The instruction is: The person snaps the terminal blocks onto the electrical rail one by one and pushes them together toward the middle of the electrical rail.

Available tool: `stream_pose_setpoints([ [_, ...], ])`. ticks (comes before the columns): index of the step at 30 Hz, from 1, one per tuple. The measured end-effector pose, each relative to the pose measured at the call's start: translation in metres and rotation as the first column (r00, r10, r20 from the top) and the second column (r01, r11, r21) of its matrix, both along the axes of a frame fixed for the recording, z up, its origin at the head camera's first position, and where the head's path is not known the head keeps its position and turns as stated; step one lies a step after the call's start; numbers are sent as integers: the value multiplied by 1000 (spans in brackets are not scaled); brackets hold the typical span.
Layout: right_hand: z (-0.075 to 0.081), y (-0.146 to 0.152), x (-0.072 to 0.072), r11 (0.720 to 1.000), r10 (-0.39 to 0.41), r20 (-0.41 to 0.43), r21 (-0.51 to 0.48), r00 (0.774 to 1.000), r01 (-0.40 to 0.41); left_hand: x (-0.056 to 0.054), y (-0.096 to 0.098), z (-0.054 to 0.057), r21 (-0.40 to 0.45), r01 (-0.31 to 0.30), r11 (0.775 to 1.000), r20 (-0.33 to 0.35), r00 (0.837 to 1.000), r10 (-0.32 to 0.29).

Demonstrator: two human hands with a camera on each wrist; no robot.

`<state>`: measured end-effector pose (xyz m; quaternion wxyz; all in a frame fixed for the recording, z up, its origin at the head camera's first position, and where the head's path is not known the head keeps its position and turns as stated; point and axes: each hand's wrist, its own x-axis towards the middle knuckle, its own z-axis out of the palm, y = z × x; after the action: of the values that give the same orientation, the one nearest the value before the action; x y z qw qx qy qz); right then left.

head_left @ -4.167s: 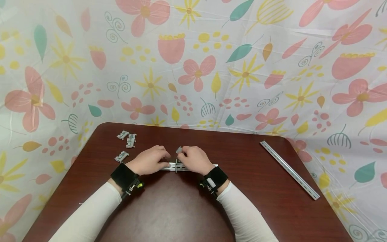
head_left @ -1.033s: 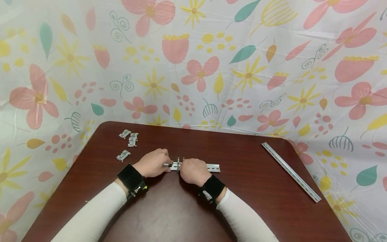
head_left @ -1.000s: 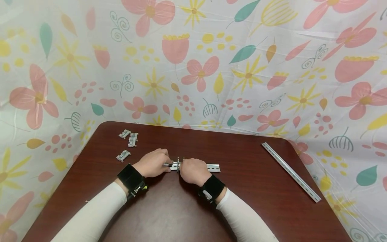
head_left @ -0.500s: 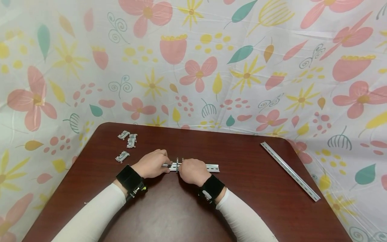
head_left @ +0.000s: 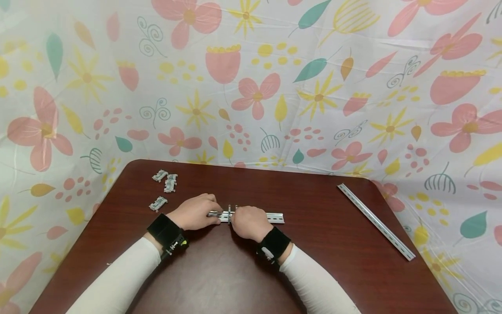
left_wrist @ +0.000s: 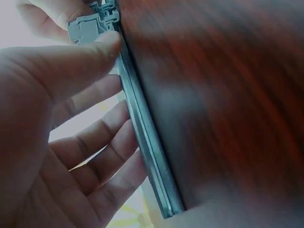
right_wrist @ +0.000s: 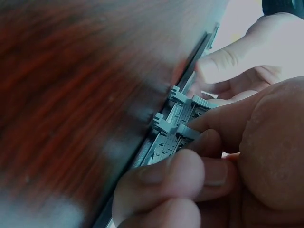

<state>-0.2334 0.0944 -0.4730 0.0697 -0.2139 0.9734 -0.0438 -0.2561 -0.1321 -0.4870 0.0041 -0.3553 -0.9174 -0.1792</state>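
A slotted metal DIN rail [head_left: 276,218] lies across the middle of the table in the head view. My left hand [head_left: 194,212] grips its left part; the left wrist view shows the thumb [left_wrist: 102,50] on one side and the fingers behind. Two grey terminal blocks stand side by side on the rail between my hands: the left one [head_left: 229,213] and the right one [right_wrist: 164,124]. The right hand [head_left: 252,223] has its fingers curled against the right block, pinching it near the rail. That hand covers most of this block in the head view.
Several loose grey terminal blocks [head_left: 170,183] lie at the table's back left, one [head_left: 158,203] nearer my left hand. A second, longer DIN rail [head_left: 376,221] lies slanted on the right side. A patterned cloth [head_left: 251,87] hangs behind the table [head_left: 313,196].
About four seconds ago my right hand held a terminal block above the rail beside the first one; it has come down, and two blocks now stand there. Over the last second the hands barely move.
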Motion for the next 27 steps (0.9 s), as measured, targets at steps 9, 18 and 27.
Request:
stream_pose_setpoints([
  [9,-1,-1,1,1000,5,-17,2,1000,-5,-8,-21,4,-4,-84,996,-60,995,83],
  [18,0,0,3,1000,16,-51,-7,999,-16,-16,-53,15,22,-254,967,-46,966,255],
  [27,-1,0,2,1000,0,-44,-11,999,-1,-26,-87,22,4,-396,918,-69,916,395],
])
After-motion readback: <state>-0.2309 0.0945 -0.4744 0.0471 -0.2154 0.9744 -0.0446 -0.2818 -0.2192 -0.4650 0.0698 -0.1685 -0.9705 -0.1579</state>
